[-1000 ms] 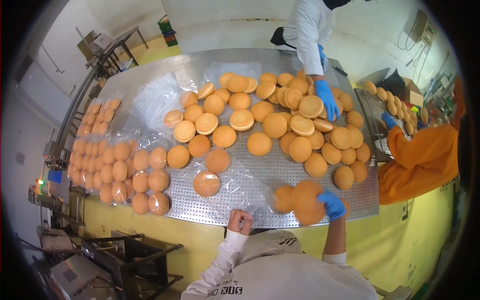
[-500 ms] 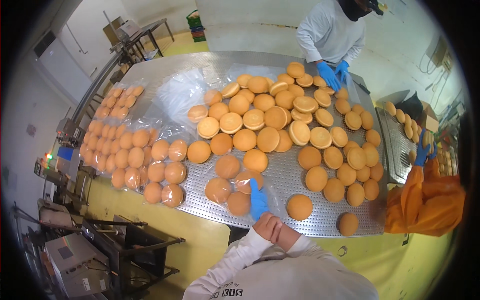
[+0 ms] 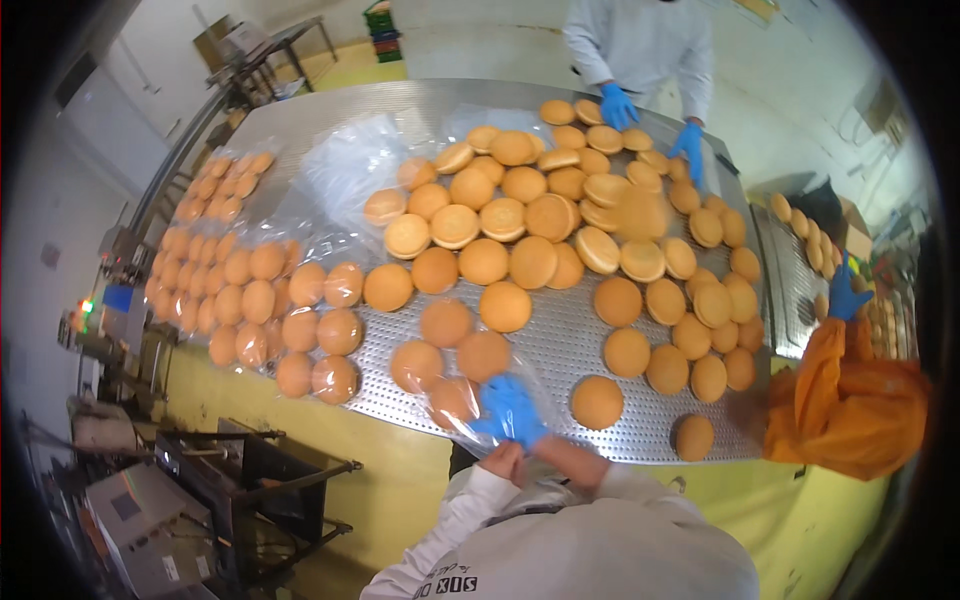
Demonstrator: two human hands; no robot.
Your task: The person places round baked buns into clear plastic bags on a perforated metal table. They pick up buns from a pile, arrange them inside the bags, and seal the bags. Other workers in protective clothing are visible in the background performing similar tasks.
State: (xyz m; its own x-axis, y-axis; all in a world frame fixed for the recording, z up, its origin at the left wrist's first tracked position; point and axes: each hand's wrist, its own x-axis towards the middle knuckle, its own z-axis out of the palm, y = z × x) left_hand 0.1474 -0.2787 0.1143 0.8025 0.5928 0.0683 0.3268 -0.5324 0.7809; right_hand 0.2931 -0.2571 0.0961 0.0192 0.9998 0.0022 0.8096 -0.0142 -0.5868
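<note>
A clear plastic bag (image 3: 408, 402) lies near the table's front edge with several round golden buns (image 3: 484, 356) flat inside it. My right hand (image 3: 512, 408), in a blue glove, is at the bag's mouth under the clear film, fingers apart, close to the nearest buns and gripping none. My left hand (image 3: 503, 463), bare, is closed beside the right wrist, pinching the edge of the bag. Two loose buns, one at the front (image 3: 597, 402) and another at the edge (image 3: 694, 438), lie to the right of the bag.
A perforated metal table (image 3: 540, 360) bears a large heap of loose buns (image 3: 533, 262). Filled bags of buns (image 3: 238, 300) lie at the left, beside stacked empty bags (image 3: 350, 170). A blue-gloved co-worker (image 3: 640, 50) stands across; another in orange (image 3: 840, 400) is at the right.
My right hand has drawn back from a bun toward the bag's mouth and spread out. My left hand has moved off the right wrist, down and left. The co-worker's hands across have separated.
</note>
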